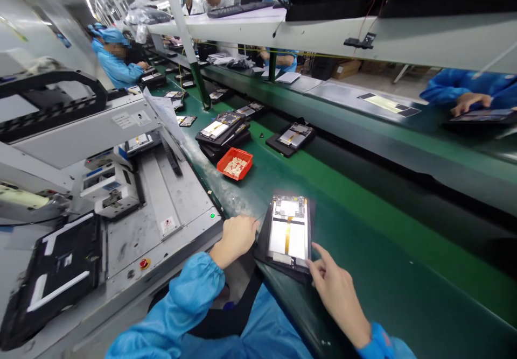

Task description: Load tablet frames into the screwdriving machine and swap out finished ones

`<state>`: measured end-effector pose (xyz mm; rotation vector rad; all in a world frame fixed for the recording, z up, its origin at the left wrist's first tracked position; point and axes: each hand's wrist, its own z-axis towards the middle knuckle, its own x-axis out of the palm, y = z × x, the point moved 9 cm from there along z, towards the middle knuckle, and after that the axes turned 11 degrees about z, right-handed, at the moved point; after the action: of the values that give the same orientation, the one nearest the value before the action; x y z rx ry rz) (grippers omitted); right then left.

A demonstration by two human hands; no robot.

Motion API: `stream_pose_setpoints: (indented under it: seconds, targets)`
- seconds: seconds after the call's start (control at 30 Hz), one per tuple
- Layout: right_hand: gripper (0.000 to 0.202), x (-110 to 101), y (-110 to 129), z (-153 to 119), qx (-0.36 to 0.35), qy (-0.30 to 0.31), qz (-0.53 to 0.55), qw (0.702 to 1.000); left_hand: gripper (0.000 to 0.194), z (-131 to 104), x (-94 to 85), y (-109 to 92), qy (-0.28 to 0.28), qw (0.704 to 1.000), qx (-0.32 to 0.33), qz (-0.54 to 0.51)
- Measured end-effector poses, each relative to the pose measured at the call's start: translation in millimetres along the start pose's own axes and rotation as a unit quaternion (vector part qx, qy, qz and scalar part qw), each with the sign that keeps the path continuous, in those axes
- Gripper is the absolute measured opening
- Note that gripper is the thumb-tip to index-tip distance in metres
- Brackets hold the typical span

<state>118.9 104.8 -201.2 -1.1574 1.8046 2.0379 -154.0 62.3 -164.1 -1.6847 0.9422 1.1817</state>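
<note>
An opened tablet (pixel 297 232) lies on a black pad (pixel 264 238) at the near edge of the green bench. Its pale battery, yellow ribbon cable and circuit board at the far end are exposed. My left hand (pixel 237 236) is closed just left of the tablet, fingers curled with the tips pointing towards it; whatever they pinch, if anything, is too small to make out. On the other side, my right hand (pixel 333 278) has its thumb and index finger stretched apart at the tablet's lower right edge, the thumb touching it.
An orange bin (pixel 242 173) of small pale pieces stands beyond the tablet. Behind it are stacked opened tablets (pixel 218 127) and another on a black pad (pixel 291 137). A machine (pixel 117 187) with a red button (pixel 144 263) flanks the left. Co-workers in blue sit further along.
</note>
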Motion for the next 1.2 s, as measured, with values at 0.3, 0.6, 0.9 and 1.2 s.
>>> stream_pose_setpoints:
  seconds: [0.3,0.6,0.9,1.2]
  targets:
    - [0.021,14,67,1,-0.135,0.035,0.155,0.978,0.036,-8,58.1,-31,0.283,0.756,-0.035,-0.590]
    - [0.019,42,93,0,-0.273,0.044,0.120,0.953,0.034,-15,69.2,-56,0.335,0.647,-0.044,-0.684]
    - [0.034,58,40,13,0.150,0.048,0.517,0.841,0.018,-48,27.0,-25,-0.070,0.885,-0.009,-0.460]
    - [0.011,32,74,2,-0.136,-0.017,0.175,0.975,0.019,-67,21.1,-37,-0.071,0.897,0.036,-0.435]
